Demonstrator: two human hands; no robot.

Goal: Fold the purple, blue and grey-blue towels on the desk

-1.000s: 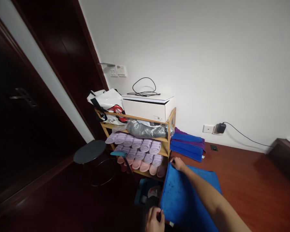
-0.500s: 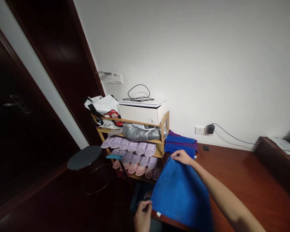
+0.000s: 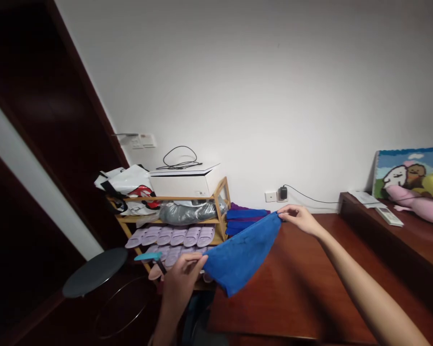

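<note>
A blue cloth towel (image 3: pixel 243 252) hangs in the air between my two hands, above the left part of the reddish-brown wooden table (image 3: pixel 292 288). My left hand (image 3: pixel 184 271) pinches its lower left corner between thumb and fingertips. At the upper right corner, my right hand (image 3: pixel 299 219) grips the edge with closed fingers. The cloth slants up from left to right, and its lower edge hangs free. Behind it, a stack of folded blue and purple towels (image 3: pixel 247 218) lies at the table's back left, partly covered by the held cloth.
Left of the table stands a wooden rack (image 3: pixel 222 192) with purple slippers (image 3: pixel 178 235), a white box (image 3: pixel 180 182) and a bag (image 3: pixel 130 185). A round stool (image 3: pixel 95 271) is farther left. On the right ledge lie a remote (image 3: pixel 389 216) and a pink plush toy (image 3: pixel 418 202).
Both hands have lifted the blue towel off the table's front and stretched it along its upper edge. My left hand rose and moved left; my right moved right. The view has turned right.
</note>
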